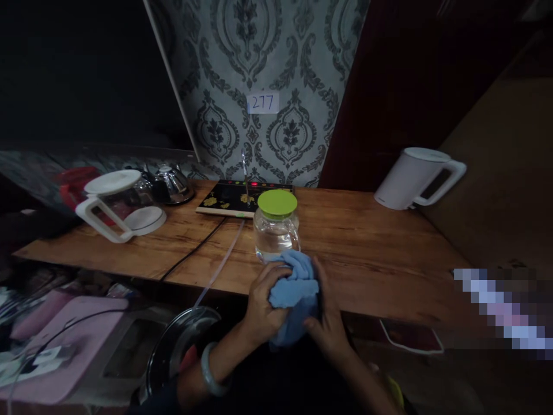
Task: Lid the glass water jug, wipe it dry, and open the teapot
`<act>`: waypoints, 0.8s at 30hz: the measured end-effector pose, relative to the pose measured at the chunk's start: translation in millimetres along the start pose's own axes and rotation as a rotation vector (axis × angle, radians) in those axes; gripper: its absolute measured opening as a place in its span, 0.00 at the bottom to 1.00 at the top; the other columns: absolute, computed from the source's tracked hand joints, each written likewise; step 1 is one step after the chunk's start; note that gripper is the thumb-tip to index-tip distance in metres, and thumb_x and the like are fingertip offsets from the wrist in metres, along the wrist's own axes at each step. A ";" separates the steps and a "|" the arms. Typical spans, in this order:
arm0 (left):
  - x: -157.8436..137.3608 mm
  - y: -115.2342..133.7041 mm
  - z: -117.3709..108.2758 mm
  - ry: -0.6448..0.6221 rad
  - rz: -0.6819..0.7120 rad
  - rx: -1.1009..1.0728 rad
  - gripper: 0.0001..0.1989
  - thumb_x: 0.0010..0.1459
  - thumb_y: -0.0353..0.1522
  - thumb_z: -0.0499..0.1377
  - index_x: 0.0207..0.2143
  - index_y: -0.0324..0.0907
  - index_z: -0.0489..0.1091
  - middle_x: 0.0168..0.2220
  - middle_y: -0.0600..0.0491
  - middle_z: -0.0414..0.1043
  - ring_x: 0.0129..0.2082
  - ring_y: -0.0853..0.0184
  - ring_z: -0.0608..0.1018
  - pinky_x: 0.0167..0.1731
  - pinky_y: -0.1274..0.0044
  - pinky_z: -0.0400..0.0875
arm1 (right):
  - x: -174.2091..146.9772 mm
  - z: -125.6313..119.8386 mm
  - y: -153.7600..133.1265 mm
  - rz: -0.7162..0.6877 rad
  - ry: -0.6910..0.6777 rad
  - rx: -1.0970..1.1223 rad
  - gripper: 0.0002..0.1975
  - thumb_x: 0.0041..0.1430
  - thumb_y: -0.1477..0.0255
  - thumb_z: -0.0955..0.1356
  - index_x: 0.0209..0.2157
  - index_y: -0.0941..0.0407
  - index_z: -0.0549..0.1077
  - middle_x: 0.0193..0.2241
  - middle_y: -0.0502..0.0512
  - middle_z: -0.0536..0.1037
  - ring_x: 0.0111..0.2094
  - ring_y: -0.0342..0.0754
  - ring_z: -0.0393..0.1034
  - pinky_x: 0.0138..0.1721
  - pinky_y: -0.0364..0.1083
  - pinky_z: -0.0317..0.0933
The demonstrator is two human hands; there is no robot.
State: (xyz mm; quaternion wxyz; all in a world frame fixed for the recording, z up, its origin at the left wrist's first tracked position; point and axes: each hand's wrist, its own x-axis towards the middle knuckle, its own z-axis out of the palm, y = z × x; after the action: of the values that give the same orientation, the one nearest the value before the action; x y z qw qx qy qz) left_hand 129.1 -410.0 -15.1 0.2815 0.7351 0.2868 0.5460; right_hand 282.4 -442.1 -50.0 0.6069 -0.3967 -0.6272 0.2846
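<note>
**A:** Where do your hands stand right now?

**B:** Both of yours are wrapped around the blue cloth [295,294], which sits bunched at the near edge of the wooden table [380,253]. Your left hand [263,302] curls over its left side, fingers closed into the folds; your right hand [328,314] presses flat against its right side, fingers fairly straight. So both hold the cloth, neither is spread wide.

**A:** And what is the cloth against?

**B:** Its top edge touches the base of the glass jug [276,233], the one with the green lid [277,203]. The jug stands upright just behind the cloth and looks to have clear water in it.

**A:** How will these two handle?

**B:** The cloth is soft and light, I judge; it will crumple wherever you squeeze, so any grip in the bunched middle works. The jug is another matter: glass, probably fragile, smooth-walled and heavier with water. Take it by the handle on its right side, not by the wall.

**A:** Anything close by?

**B:** A black induction plate [235,199] just behind the jug, a white kettle [417,178] well off to your right, and a glass-and-white kettle [116,202] to your left. A black cable [194,248] crosses the table near the jug.
</note>
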 end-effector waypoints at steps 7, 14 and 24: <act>16.9 16.2 -4.4 -0.298 -0.138 -0.111 0.27 0.59 0.43 0.62 0.59 0.45 0.67 0.55 0.43 0.72 0.52 0.55 0.75 0.50 0.67 0.72 | -7.5 -31.6 1.7 0.381 0.284 0.046 0.32 0.47 0.54 0.76 0.51 0.54 0.74 0.47 0.61 0.81 0.48 0.61 0.76 0.48 0.57 0.71; 30.1 2.0 -12.3 0.132 -0.411 -0.180 0.15 0.63 0.41 0.59 0.46 0.42 0.75 0.44 0.48 0.79 0.45 0.61 0.80 0.46 0.72 0.74 | 43.0 -55.3 -26.0 0.199 0.499 -0.008 0.31 0.55 0.62 0.73 0.59 0.51 0.67 0.55 0.59 0.75 0.53 0.57 0.72 0.55 0.59 0.64; 20.7 -17.9 4.1 0.206 -0.542 -0.245 0.16 0.58 0.43 0.60 0.41 0.42 0.78 0.44 0.49 0.81 0.48 0.57 0.79 0.53 0.67 0.71 | 100.2 13.8 -8.9 -0.236 0.058 -0.298 0.27 0.55 0.71 0.69 0.57 0.46 0.67 0.58 0.55 0.66 0.60 0.61 0.62 0.60 0.64 0.59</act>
State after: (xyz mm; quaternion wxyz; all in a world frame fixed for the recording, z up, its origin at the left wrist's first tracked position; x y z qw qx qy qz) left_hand 136.0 -383.2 -15.8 0.4729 0.5333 0.4313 0.5531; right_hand 272.6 -360.5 9.7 0.5882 -0.4139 -0.6869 0.1039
